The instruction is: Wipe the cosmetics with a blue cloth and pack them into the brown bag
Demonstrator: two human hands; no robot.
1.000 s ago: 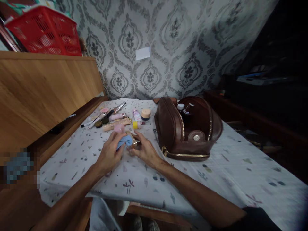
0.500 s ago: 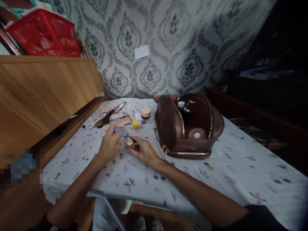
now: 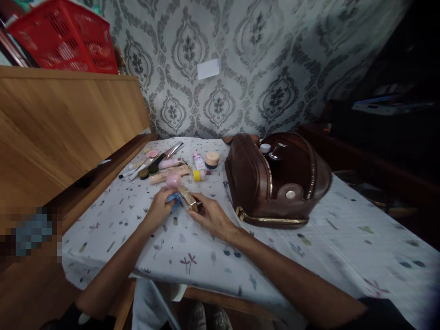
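Note:
My left hand (image 3: 158, 211) is closed around a small blue cloth (image 3: 173, 200) and presses it against a small gold case (image 3: 188, 199). My right hand (image 3: 212, 214) grips that gold case from the right side, just above the patterned tablecloth (image 3: 192, 256). A pink round-capped item (image 3: 173, 180) stands just behind the two hands. An open brown leather toiletry bag (image 3: 275, 188) sits to the right of my right hand, with bottles (image 3: 265, 149) showing inside it.
Several cosmetics lie in a row at the back left of the table: tubes (image 3: 168, 175), a round jar (image 3: 212, 159), a yellow-capped bottle (image 3: 198, 175). A wooden panel (image 3: 62, 128) rises on the left with a red basket (image 3: 65, 41) on top. Patterned wallpaper behind.
My left hand has drawn the blue cloth back down along the gold case, uncovering the pink item behind. My right hand keeps its hold on the case. The view shifted slightly.

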